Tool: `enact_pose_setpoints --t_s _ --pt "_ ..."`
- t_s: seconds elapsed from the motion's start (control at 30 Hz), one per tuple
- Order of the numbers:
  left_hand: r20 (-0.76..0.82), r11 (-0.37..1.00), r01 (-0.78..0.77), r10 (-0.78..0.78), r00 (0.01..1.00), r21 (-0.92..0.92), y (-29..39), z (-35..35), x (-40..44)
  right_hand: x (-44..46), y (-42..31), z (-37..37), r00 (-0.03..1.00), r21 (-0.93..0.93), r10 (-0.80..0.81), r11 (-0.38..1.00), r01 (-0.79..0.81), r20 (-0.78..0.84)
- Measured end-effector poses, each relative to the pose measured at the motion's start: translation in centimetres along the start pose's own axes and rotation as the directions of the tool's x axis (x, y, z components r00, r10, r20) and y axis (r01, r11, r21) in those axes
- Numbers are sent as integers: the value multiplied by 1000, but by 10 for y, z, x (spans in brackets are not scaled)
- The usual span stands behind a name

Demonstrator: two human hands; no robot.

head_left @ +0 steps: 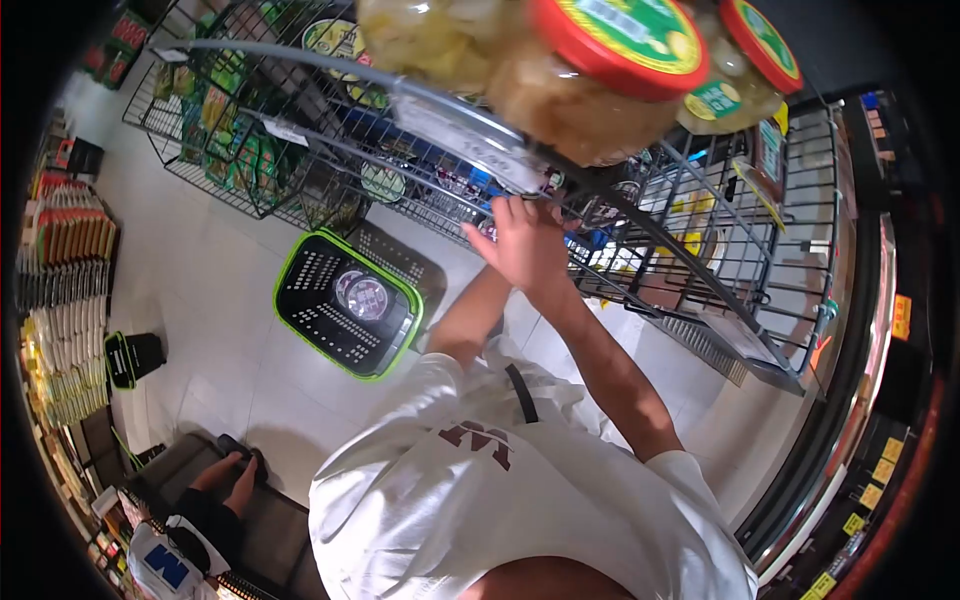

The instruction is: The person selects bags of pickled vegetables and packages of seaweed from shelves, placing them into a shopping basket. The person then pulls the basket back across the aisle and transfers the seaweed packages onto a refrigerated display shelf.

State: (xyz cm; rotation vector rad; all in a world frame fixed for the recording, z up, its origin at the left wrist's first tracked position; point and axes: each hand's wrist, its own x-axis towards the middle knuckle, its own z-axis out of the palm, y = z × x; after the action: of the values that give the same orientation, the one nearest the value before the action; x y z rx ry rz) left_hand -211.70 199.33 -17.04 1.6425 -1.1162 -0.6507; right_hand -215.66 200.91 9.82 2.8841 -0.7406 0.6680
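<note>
My right hand [527, 242] reaches to the wire shelf's front, below the big jars, its thumb stuck out to the left and no object visible in it. My left forearm [478, 315] passes under it, and the left hand is mostly hidden behind the right one. Small jars and packs stand in the wire rack [790, 255] beyond the hands. Large glass jars with red lids [640, 35] loom close at the top. On the floor to the left sits a black basket with a green rim [290, 322], holding round clear containers [365, 297].
Green packages [240, 160] fill wire baskets at the upper left. Another green-edged basket [135, 357] is on the floor farther left. A person in a white top [172, 562] sits at the lower left. Shelving with yellow tags [882, 470] runs along the right.
</note>
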Motion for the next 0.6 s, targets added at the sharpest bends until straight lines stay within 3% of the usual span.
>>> enact_pose_setpoints --t_s 0.2,0.23,0.33,0.4,0.43,0.47,0.53,0.6 --pt "-105 986 13 -31 994 -169 21 15 -47 -4 3 0 998 43 7 999 -4 -65" --pt "-151 978 -17 -14 988 -206 28 17 -54 -6 1 7 999 78 41 996 -42 17" --pt "-341 950 -173 77 937 -260 39 15 -78 -9 2 10 998 153 32 987 -41 59" --pt "-429 921 -128 -46 902 -368 38 -4 -98 -7 6 11 1000 141 11 990 -13 15" --pt "-348 810 136 -388 853 -570 44 -27 -117 -7 6 9 1000 144 5 990 -8 21" --pt "-223 575 322 -682 697 -752 50 -49 -138 -11 4 6 999 152 -7 988 2 31" --pt "-324 584 282 -719 615 -761 42 -81 -171 -11 6 6 999 158 -39 986 43 -28" --pt "-471 751 250 -599 648 -611 -32 -105 -219 -11 2 -4 996 177 -22 984 6 88"
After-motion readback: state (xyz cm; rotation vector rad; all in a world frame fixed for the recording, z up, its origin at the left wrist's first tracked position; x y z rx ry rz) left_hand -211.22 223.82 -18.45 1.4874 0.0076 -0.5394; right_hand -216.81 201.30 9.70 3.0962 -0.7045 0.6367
